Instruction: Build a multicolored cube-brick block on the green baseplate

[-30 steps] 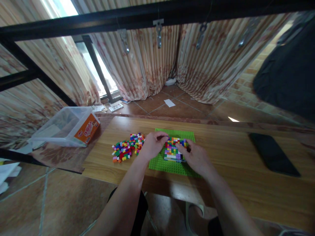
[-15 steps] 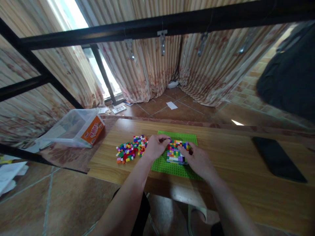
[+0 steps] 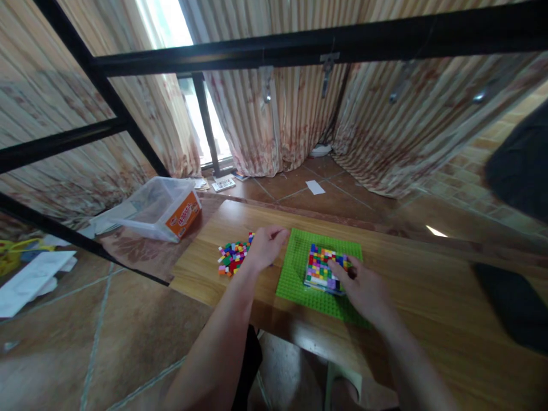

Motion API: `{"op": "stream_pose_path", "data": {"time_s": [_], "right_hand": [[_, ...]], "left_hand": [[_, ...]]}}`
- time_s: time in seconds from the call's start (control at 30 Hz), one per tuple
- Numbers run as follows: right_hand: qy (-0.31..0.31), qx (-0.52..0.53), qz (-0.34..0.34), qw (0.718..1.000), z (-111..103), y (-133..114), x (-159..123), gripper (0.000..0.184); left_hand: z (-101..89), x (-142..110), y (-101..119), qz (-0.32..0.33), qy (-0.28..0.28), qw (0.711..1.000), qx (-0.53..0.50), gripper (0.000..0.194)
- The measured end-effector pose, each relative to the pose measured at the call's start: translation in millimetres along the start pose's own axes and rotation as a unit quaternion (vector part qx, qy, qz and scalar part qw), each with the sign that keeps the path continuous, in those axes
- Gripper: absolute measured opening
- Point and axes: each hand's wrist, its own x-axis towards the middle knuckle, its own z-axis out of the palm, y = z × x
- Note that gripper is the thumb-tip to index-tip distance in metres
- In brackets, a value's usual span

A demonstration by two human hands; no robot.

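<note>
Brick assembly (image 3: 319,273), a multicoloured block on the green baseplate (image 3: 293,277), lay beneath the fingertips of the right hand (image 3: 363,287). Those fingers were moderately parted, touching the block's top and right side; whether they pinched it could not be told. Thumb and forefinger of the left hand (image 3: 266,249) stood narrowly together just left of the baseplate; whether they held a brick could not be discerned. Loose bricks (image 3: 233,260) lay left of these fingers, partly hidden by the hand. Sound technique seemed to call for light, even steadying by the right fingertips, and for a left wrist raised enough not to scatter the pile.
</note>
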Motion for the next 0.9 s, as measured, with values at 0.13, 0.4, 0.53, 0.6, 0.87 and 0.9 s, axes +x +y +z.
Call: {"op": "stream_pose_path", "data": {"time_s": [0.13,0.4,0.53,0.6,0.87,0.9], "right_hand": [[0.0,0.004,0.009,1.0,0,1,1,0.077],[0.003,-0.006,0.023,1.0,-1,-2,4,0.072],[0.015,-0.013,0.016,1.0,1,1,4,0.073],[0.017,-0.013,0.01,1.0,1,1,4,0.072],[0.009,-0.016,0.01,1.0,0,-1,2,0.07],[0.01,-0.017,0.011,1.0,0,-2,2,0.07]], "left_hand": [[-39.4,-18,2,-0.003,-0.077,0.997,0.028,0.016],[-56.9,-43,-9,0.005,-0.116,0.957,0.267,0.02],[-42.9,-42,2,0.026,-0.106,0.932,0.345,0.023],[-38.1,-42,7,0.032,-0.12,0.919,0.374,0.024],[-30.3,-41,12,0.044,-0.143,0.9,0.41,0.025],[-29.7,-41,13,0.043,-0.145,0.899,0.41,0.024]]}}
